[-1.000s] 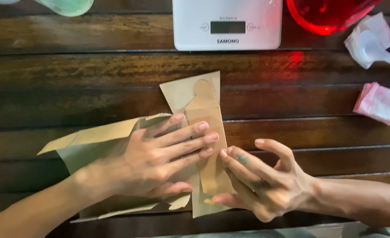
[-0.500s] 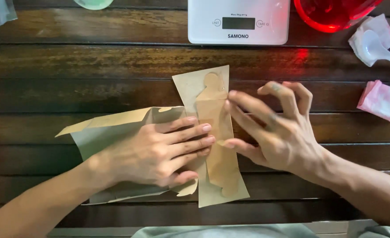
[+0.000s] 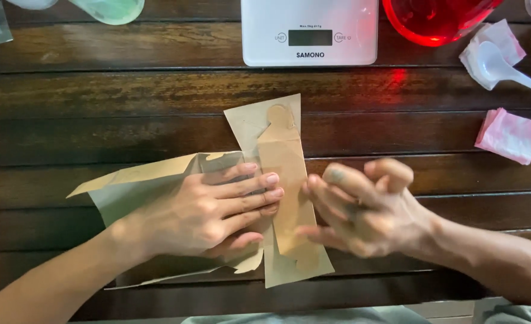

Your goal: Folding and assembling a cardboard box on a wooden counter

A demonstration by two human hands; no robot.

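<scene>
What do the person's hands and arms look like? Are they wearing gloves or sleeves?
No gloves and no sleeves: both forearms are bare. The left hand has short, plain nails and no rings or watch. The right hand is blurred; a dark smudge shows on one of its fingers.

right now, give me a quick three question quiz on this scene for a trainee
1. True or false: the left hand lies flat on the brown paper bag.
2. Which thing stands at the far edge of the wooden table, straight beyond the bag's folded strip? A. white kitchen scale B. red bowl C. white plastic spoon
3. Fill in: the folded pink paper lies to the ____ of the right hand.

Key
1. True: palm down, fingers stretched toward the strip.
2. A.
3. Right, further away too; the hand itself is blurred.
</scene>
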